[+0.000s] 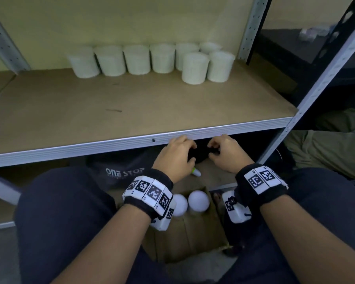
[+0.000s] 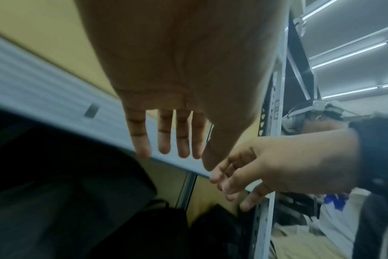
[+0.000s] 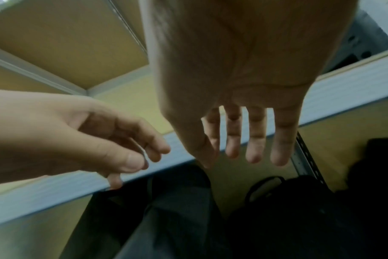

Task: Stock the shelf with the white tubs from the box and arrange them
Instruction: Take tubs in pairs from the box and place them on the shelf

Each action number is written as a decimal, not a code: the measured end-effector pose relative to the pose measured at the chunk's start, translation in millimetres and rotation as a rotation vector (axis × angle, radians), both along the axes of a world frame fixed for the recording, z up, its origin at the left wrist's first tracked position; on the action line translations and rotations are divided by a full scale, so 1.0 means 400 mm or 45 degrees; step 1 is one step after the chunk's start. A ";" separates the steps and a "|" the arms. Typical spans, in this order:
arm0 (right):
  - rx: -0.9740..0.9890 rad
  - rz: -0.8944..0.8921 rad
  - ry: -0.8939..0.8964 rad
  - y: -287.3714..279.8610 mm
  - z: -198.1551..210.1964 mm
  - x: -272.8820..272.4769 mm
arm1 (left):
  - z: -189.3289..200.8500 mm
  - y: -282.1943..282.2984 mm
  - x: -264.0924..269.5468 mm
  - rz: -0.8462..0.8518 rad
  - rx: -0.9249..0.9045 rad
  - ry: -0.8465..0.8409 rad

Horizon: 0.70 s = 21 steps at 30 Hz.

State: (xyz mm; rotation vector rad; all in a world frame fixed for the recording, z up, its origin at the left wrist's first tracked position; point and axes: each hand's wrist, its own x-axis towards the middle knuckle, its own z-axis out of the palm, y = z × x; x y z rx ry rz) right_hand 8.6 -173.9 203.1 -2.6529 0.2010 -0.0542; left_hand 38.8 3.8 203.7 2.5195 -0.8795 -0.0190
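Note:
Several white tubs stand in a row at the back of the brown shelf, with two more set in front at the right end. Two white tubs show in the cardboard box between my knees. My left hand and right hand hover side by side just below the shelf's front rail, both empty. Both wrist views show relaxed, loosely spread fingers holding nothing.
A dark bag printed "ONE STOP" lies on the lower shelf beside dark bundles. Grey metal uprights frame the shelf. A small white and green marker lies under my left hand. An olive cloth is at right.

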 end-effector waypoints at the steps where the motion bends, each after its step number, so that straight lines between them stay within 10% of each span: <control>1: 0.001 0.000 0.045 0.002 -0.029 0.000 | -0.036 0.004 -0.007 0.001 0.050 0.080; 7: -0.005 0.024 0.432 0.013 -0.189 0.017 | -0.203 0.008 -0.002 0.010 0.365 0.594; 21: -0.152 0.117 0.876 0.026 -0.499 0.036 | -0.539 -0.030 0.043 0.104 0.631 0.915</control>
